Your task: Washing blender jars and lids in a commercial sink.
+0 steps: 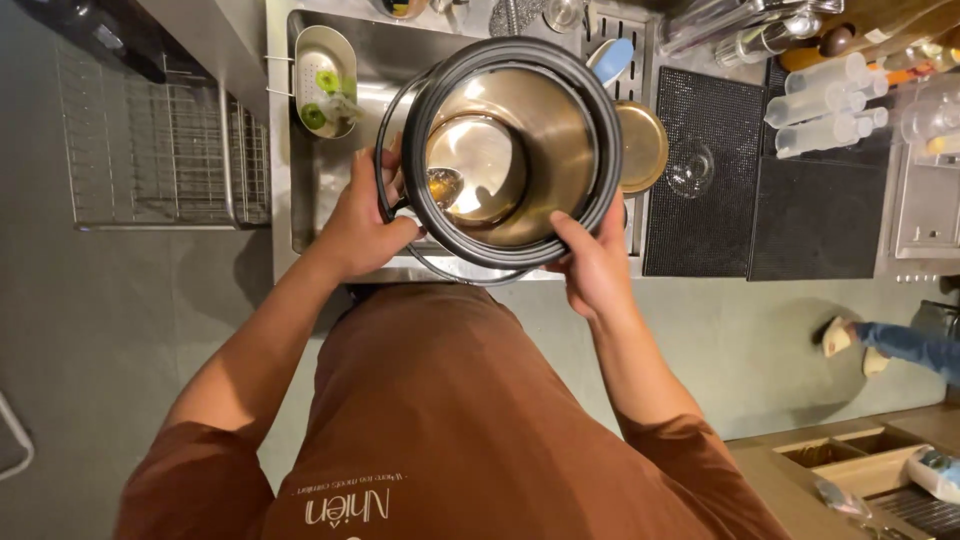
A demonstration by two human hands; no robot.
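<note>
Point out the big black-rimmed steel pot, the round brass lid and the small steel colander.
Big black-rimmed steel pot (545,140): head view, inner wall.
Round brass lid (643,148): head view, exposed face.
Small steel colander (312,55): head view, bare upper rim.

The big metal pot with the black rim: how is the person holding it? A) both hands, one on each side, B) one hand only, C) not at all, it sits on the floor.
A: the left hand and right hand grip opposite sides of the pot over the sink.

My steel surface (280,150) here: black mats (705,170) on it, upturned glass (690,168) on one, gold lid (642,146) beside.
</note>
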